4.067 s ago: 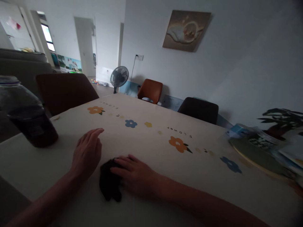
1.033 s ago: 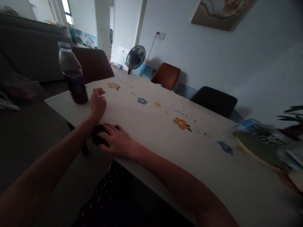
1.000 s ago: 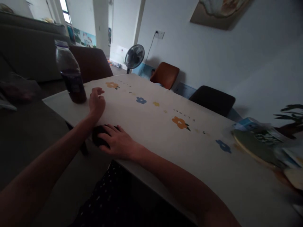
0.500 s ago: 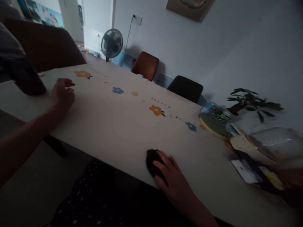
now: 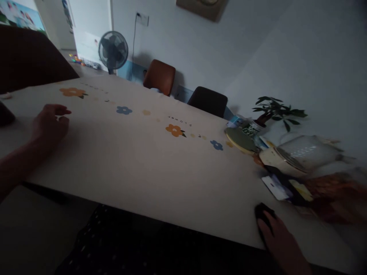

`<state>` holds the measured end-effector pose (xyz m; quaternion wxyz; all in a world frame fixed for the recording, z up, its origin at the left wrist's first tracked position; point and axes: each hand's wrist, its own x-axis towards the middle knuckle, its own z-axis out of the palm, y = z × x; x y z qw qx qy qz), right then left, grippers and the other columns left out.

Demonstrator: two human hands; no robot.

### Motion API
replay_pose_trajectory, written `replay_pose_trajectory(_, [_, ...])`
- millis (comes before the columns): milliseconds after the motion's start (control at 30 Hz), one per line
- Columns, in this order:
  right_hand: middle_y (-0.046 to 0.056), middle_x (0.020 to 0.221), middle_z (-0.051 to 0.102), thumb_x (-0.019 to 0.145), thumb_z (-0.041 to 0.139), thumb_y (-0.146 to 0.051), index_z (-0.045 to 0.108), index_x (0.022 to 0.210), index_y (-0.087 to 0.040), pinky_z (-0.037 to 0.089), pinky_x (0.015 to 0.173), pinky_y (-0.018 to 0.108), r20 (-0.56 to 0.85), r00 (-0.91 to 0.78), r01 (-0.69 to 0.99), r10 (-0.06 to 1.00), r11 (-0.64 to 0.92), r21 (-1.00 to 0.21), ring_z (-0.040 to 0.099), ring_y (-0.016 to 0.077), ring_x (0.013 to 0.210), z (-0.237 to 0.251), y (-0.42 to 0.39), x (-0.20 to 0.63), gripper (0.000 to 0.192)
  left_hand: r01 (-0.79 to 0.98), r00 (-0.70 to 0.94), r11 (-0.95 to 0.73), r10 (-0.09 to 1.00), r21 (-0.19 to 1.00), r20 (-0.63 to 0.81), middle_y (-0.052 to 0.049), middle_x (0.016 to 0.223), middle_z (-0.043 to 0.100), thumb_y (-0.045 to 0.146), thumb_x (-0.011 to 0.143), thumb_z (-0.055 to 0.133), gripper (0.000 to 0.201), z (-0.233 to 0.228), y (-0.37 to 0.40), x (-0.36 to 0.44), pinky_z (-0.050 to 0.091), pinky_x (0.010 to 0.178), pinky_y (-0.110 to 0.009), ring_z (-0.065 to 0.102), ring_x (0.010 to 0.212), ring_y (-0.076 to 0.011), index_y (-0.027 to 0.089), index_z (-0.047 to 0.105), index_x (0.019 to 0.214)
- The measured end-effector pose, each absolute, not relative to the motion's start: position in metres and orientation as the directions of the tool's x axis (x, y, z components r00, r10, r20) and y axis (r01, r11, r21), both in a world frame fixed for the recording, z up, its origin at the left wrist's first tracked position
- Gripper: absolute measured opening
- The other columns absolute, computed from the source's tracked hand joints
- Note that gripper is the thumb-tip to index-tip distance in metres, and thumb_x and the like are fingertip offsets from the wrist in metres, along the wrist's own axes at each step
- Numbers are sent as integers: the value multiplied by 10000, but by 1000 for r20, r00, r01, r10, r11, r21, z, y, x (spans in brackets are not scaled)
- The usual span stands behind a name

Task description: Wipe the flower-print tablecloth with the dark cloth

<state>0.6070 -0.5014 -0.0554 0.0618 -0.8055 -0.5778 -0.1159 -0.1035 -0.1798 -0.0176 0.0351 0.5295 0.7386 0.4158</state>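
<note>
Toward the right front edge of the table, my right hand point(image 5: 279, 236) rests over a black computer mouse point(image 5: 262, 209), its fingers lying along the top and side. The mouse is partly hidden under the hand. My left hand point(image 5: 51, 122) lies on the flower-printed white tabletop point(image 5: 137, 164) at the left. Its fingers are loosely bent, with a gap between thumb and forefinger and nothing visible in it. A dark object point(image 5: 5, 112), cut off by the frame's left edge, stands close to that hand; its kind I cannot make out.
Along the table's right end sit a white phone-like thing point(image 5: 275, 187), a cream pot point(image 5: 279, 160), a round green mat point(image 5: 241, 140) and a potted plant point(image 5: 254, 128). Behind the table are a brown chair point(image 5: 160, 76), a black chair point(image 5: 208, 101) and a fan point(image 5: 113, 49).
My right hand has slid the mouse rightward along the table, close to the items there. The view has turned, shifting the room leftward. My left hand keeps its bent pose.
</note>
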Motion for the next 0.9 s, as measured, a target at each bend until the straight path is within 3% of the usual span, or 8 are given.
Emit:
replay_pose_trajectory(100, [222,1304,571,907,267,-537,587,1224,-133,436,1041,565,253,317,948,914,-313,-55,505,379,1269,-53,-470,580,605,763,-416,115,840,636,348,-32,1176,664,209,797,499,464,-11,-186,-91,476,1004,-466,608,978,-221,189,572,1255])
replay_pose_trajectory(267, [255,1431,443,933,279,-520,537,1327,-65,370,1088,561,235,127,991,964,-112,-74,433,386,1328,-41,-392,485,655,777,-366,92,871,622,328,-37,1210,636,237,799,477,414,0,-197,-75,457,1036,-483,595,1079,-258,209,615,1188])
replay_pose_trajectory(533, [223,1582,189,988,382,-525,291,1524,-96,190,1165,570,-54,-252,958,966,242,-152,175,399,1451,-1,-285,294,692,771,-374,111,876,627,304,-54,1210,634,208,769,486,399,6,-201,-66,457,1019,-541,594,1069,-287,206,619,1146])
replay_pose_trajectory(767, [106,1583,237,1000,332,-619,375,1490,-291,227,1143,547,-6,-576,800,817,562,-208,215,375,1433,2,-227,153,592,783,-370,107,871,612,321,-52,1228,622,227,757,466,413,8,-202,-68,466,1020,-513,597,1093,-303,217,620,1140])
replay_pose_trajectory(900, [60,1559,309,1012,325,-585,412,1455,-319,273,1125,539,34,-666,726,746,657,-201,269,331,1413,1,-201,108,525,799,-359,72,853,597,379,-45,1225,623,281,741,438,401,-1,-198,-78,482,987,-538,614,1065,-323,246,634,1089])
